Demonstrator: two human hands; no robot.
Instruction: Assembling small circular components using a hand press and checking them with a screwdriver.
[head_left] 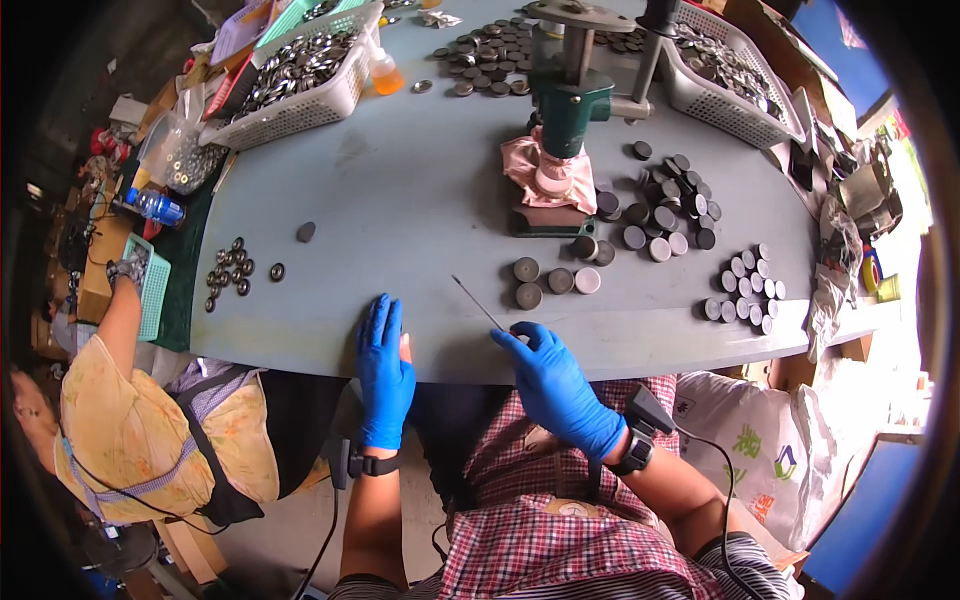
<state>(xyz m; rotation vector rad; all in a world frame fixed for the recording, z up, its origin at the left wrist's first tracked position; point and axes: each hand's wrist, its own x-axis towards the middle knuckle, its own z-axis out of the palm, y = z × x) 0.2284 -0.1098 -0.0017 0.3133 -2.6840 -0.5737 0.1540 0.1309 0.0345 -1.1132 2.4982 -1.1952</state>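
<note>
My right hand [560, 385], in a blue glove, is closed around a thin rod-like metal tool [477, 303]. Its slim shaft points up and left over the table, while the end inside my fingers is hidden. At the table's front edge my left hand [384, 370], also blue-gloved, lies flat with fingers stretched out, the thumb tip bare. It holds nothing. Beyond the left hand, a single dark disc [306, 232] rests on the grey table [400, 190]. Small ring-shaped metal parts [240, 262] are grouped to the left. Dark round discs [560, 281] sit ahead of my right hand.
A green hand press [567, 110] with pink cloth [553, 185] stands at the back. More discs [665, 205] and a cluster of small discs [745, 287] lie right. White baskets of metal parts [300, 105] [735, 95] flank the back. A co-worker [165, 430] is at left.
</note>
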